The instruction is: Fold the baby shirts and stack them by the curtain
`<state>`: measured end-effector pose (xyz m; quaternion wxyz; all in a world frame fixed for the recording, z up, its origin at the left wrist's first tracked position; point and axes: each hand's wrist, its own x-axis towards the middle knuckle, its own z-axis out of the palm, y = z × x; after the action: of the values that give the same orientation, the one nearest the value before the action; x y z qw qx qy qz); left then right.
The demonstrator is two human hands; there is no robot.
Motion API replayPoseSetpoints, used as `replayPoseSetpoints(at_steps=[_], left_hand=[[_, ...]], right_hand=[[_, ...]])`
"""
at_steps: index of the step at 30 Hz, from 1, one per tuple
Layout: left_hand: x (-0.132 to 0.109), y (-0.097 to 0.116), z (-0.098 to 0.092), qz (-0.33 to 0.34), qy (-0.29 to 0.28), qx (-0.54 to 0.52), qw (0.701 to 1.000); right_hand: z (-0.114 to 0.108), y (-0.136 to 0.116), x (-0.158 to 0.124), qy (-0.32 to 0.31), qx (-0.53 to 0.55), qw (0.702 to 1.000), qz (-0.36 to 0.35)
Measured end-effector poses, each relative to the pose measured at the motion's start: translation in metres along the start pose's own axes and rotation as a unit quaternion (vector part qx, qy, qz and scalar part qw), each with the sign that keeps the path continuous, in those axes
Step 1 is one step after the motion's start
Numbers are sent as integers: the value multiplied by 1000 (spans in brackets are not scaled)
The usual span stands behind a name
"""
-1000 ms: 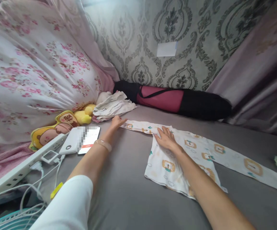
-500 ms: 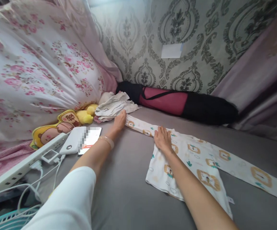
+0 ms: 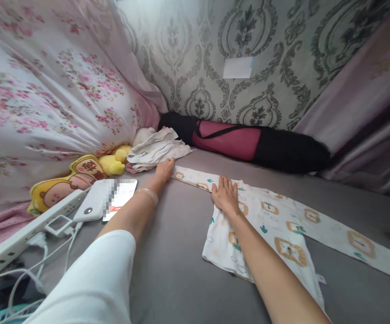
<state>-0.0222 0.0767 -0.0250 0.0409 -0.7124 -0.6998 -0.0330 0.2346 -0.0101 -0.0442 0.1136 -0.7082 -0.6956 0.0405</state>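
Note:
A small long-sleeved shirt (image 3: 262, 227), white with tan lion faces and green leaves, lies spread on the grey bed sheet (image 3: 168, 270). Its sleeves stretch out to both sides. At the far left, my left hand (image 3: 165, 170) is closed on the cuff of the left sleeve. My right hand (image 3: 226, 196) rests flat on the shirt near that sleeve's shoulder, fingers stretched out and pointing away from me. Just beyond my left hand sits a pile of whitish folded cloth (image 3: 157, 146).
A black and dark-red long bag (image 3: 228, 139) lies along the patterned wall. On the left are a plush toy (image 3: 65, 184), a white power bank (image 3: 95, 200), a phone (image 3: 122, 198) and a power strip (image 3: 22, 240) with cables. A floral curtain (image 3: 53, 90) hangs above them.
The view has shifted slightly, so everything sits a little further left. My left hand still grips the cuff, and my right hand stays flat on the shirt.

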Motion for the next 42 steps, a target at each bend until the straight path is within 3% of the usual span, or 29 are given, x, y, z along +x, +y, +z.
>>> replayPoseSetpoints(at_steps=[4,7,10,13,16,18,22,27,34,36,38,40,42], left_hand=[[4,4,-8,-9,-14,17,1000],[1,19,-19,1,15,33,999],[-15,59,-26,83,65,3,994],[-40,115,-21,237,7,-131,963],[-60,156,-9,282,-24,-251,926],[-65,166,-2,277,-26,-270,922],[-62,150,4,249,-58,-211,943],[-50,105,6,180,-70,-120,974],[-31,39,4,132,-87,-69,985],[-29,28,2,97,-63,-53,992],[-30,23,-1,38,-2,-32,999],[-34,26,-6,-11,73,-14,997],[-41,36,-14,-5,110,-27,994]], right_hand=[[1,0,0,15,-4,1000,1],[0,-1,-1,14,-4,1000,2],[-2,-2,-2,18,-6,1000,3],[-6,-2,-4,-2,-24,1000,-3],[-9,1,-5,-45,-50,998,-15],[-11,2,-5,-55,-59,997,-16],[-9,0,-5,-30,-54,998,-11],[-4,-2,-4,19,-25,1000,-4],[-2,-1,-4,25,-12,1000,-4],[-3,-2,-4,22,-11,1000,-2],[-4,-2,-4,18,-12,1000,1],[-4,-3,-4,17,-13,1000,3],[-3,-3,-3,21,-16,1000,2]])
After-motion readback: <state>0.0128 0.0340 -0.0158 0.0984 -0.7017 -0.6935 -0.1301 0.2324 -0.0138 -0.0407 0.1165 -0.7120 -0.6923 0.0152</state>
